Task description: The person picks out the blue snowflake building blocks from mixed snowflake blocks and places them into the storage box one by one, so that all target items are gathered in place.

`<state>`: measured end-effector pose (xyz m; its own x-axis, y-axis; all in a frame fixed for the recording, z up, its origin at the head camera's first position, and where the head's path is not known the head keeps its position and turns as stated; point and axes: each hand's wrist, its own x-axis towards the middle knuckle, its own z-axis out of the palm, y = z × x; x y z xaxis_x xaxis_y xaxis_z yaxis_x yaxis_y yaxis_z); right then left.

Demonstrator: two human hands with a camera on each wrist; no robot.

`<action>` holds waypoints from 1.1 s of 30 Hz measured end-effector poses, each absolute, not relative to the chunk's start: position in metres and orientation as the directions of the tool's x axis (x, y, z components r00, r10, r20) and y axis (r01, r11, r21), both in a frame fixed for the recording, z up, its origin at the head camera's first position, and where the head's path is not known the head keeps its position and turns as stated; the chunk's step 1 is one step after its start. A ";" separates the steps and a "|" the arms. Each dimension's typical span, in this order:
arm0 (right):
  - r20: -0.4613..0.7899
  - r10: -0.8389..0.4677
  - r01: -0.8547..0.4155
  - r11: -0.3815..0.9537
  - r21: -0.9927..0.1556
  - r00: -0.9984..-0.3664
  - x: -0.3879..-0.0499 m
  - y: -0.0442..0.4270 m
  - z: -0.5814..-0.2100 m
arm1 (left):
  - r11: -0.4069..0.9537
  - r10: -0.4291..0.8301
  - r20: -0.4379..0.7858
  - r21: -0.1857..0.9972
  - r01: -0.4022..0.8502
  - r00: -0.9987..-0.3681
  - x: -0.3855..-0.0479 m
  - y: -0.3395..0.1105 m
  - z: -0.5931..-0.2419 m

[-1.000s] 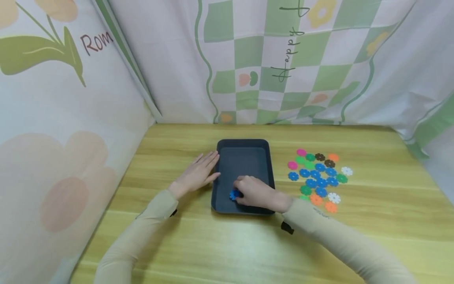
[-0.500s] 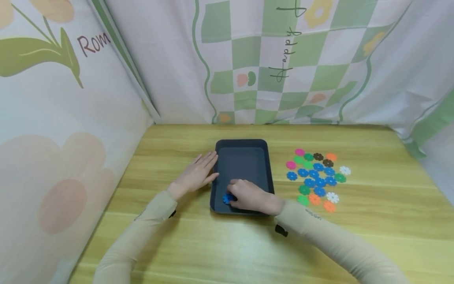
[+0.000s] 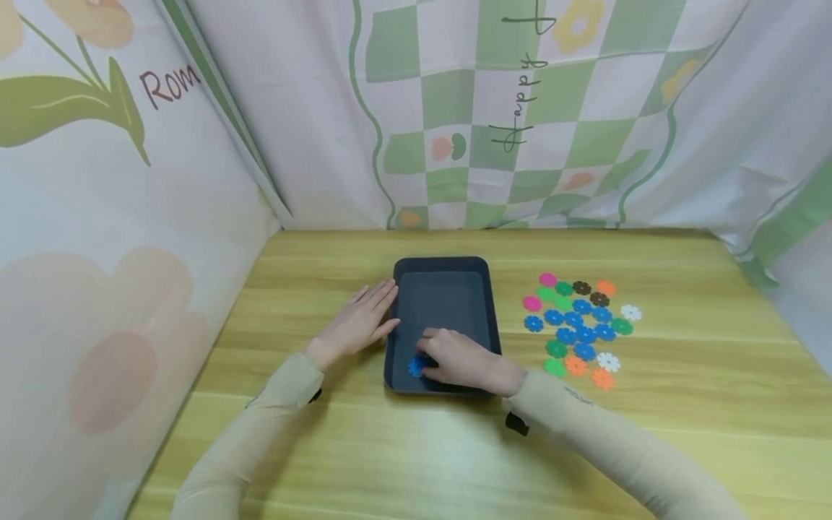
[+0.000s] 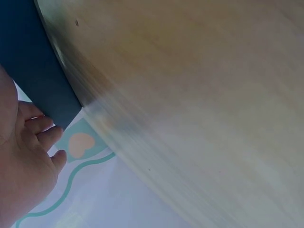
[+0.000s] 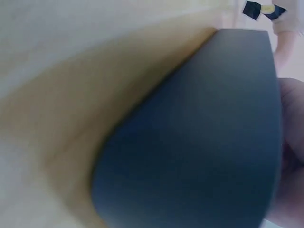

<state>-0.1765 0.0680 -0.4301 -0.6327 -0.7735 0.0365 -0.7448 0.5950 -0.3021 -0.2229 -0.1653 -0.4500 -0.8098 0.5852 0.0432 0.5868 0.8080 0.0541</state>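
A dark grey rectangular tray (image 3: 442, 292) sits on the wooden table, its near side wall filling much of the right wrist view. Low in its left part is a blue snowflake building disc (image 3: 414, 367), partly covered by my right hand (image 3: 458, 359). The right hand's fingers are curled and pinch that disc at the tray floor; the exact contact is hidden. My left hand (image 3: 357, 320) rests against the tray's left rim with its fingers extended. In the left wrist view the left hand (image 4: 33, 152) is beside the tray's dark outer wall (image 4: 35, 61).
Right of the tray, several flat snowflake discs lie spread on the table, among them blue discs (image 3: 586, 334), orange discs (image 3: 575, 365), white discs (image 3: 630, 312) and pink discs (image 3: 548, 279). A printed curtain (image 3: 448, 101) hangs behind the table's far edge.
My right hand has shifted a little left and nearer within the tray, bringing the blue disc toward the lower left corner. The left hand has stayed at the rim.
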 end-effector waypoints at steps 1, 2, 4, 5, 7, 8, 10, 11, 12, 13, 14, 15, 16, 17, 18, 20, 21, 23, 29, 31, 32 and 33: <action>0.061 -0.771 -0.748 0.590 -0.303 -0.633 -0.177 0.071 -0.428 | 0.809 0.584 0.044 0.053 0.586 -0.810 -0.223 -0.165 -0.450; 0.085 -0.768 -0.749 0.586 -0.309 -0.635 -0.177 0.075 -0.426 | 0.810 0.583 0.044 0.052 0.585 -0.811 -0.223 -0.165 -0.450; 0.136 -0.754 -0.751 0.583 -0.311 -0.642 -0.180 0.083 -0.423 | 0.809 0.583 0.047 0.052 0.585 -0.811 -0.223 -0.165 -0.451; 0.161 -0.744 -0.749 0.584 -0.314 -0.648 -0.181 0.087 -0.421 | 0.812 0.580 0.043 0.051 0.582 -0.813 -0.223 -0.166 -0.452; 0.217 -0.728 -0.753 0.578 -0.315 -0.650 -0.184 0.098 -0.419 | 0.814 0.577 0.038 0.051 0.578 -0.816 -0.223 -0.166 -0.453; 0.242 -0.719 -0.753 0.576 -0.318 -0.652 -0.187 0.104 -0.417 | 0.815 0.577 0.037 0.050 0.578 -0.816 -0.223 -0.167 -0.453; 0.282 -0.692 -0.745 0.584 -0.322 -0.664 -0.191 0.119 -0.415 | 0.814 0.578 0.035 0.051 0.579 -0.816 -0.223 -0.167 -0.454; 0.296 -0.678 -0.738 0.589 -0.328 -0.673 -0.193 0.127 -0.412 | 0.814 0.578 0.034 0.048 0.579 -0.815 -0.223 -0.167 -0.454; 0.305 -0.665 -0.731 0.596 -0.332 -0.681 -0.195 0.136 -0.411 | 0.813 0.579 0.037 0.048 0.581 -0.814 -0.223 -0.167 -0.455; 0.311 -0.649 -0.718 0.606 -0.342 -0.695 -0.197 0.145 -0.409 | 0.813 0.579 0.035 0.044 0.580 -0.814 -0.223 -0.167 -0.455; 0.307 -0.629 -0.699 0.624 -0.350 -0.715 -0.198 0.155 -0.407 | 0.813 0.580 0.036 0.043 0.581 -0.814 -0.224 -0.167 -0.455; 0.301 -0.609 -0.679 0.643 -0.355 -0.734 -0.200 0.165 -0.405 | 0.813 0.579 0.036 0.044 0.580 -0.814 -0.224 -0.167 -0.455; 0.294 -0.587 -0.656 0.663 -0.360 -0.755 -0.201 0.175 -0.403 | 0.814 0.578 0.037 0.044 0.579 -0.815 -0.224 -0.166 -0.456; 0.294 -0.569 -0.641 0.679 -0.359 -0.768 -0.202 0.185 -0.402 | 0.814 0.577 0.039 0.045 0.578 -0.816 -0.225 -0.166 -0.456; 0.302 -0.554 -0.631 0.691 -0.353 -0.776 -0.203 0.195 -0.402 | 0.815 0.576 0.038 0.047 0.577 -0.817 -0.226 -0.166 -0.456; 0.319 -0.522 -0.610 0.715 -0.342 -0.791 -0.203 0.215 -0.402 | 0.816 0.574 0.037 0.050 0.576 -0.818 -0.226 -0.166 -0.456; 0.330 -0.513 -0.606 0.719 -0.340 -0.793 -0.204 0.225 -0.403 | 0.817 0.574 0.036 0.052 0.575 -0.818 -0.227 -0.165 -0.455; 0.349 -0.496 -0.600 0.727 -0.334 -0.795 -0.205 0.244 -0.406 | 0.818 0.571 0.031 0.052 0.572 -0.820 -0.227 -0.165 -0.455; 0.291 -0.439 -0.518 0.795 -0.316 -0.850 -0.206 0.295 -0.421 | 0.820 0.569 0.020 0.059 0.569 -0.822 -0.226 -0.165 -0.453; 0.250 -0.427 -0.491 0.808 -0.325 -0.869 -0.207 0.309 -0.425 | 0.820 0.570 0.018 0.063 0.570 -0.822 -0.225 -0.165 -0.452; 0.227 -0.418 -0.473 0.816 -0.331 -0.880 -0.207 0.315 -0.427 | 0.819 0.570 0.017 0.063 0.570 -0.821 -0.224 -0.165 -0.452; 0.202 -0.411 -0.458 0.820 -0.343 -0.889 -0.206 0.321 -0.429 | 0.820 0.570 0.014 0.062 0.569 -0.822 -0.224 -0.165 -0.452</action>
<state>-0.2062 0.3205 -0.4287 -0.8887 -0.4114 0.2024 -0.4578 0.8203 -0.3428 -0.2237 -0.1646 -0.4518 -0.8218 0.5697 0.0144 0.5694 0.8198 0.0619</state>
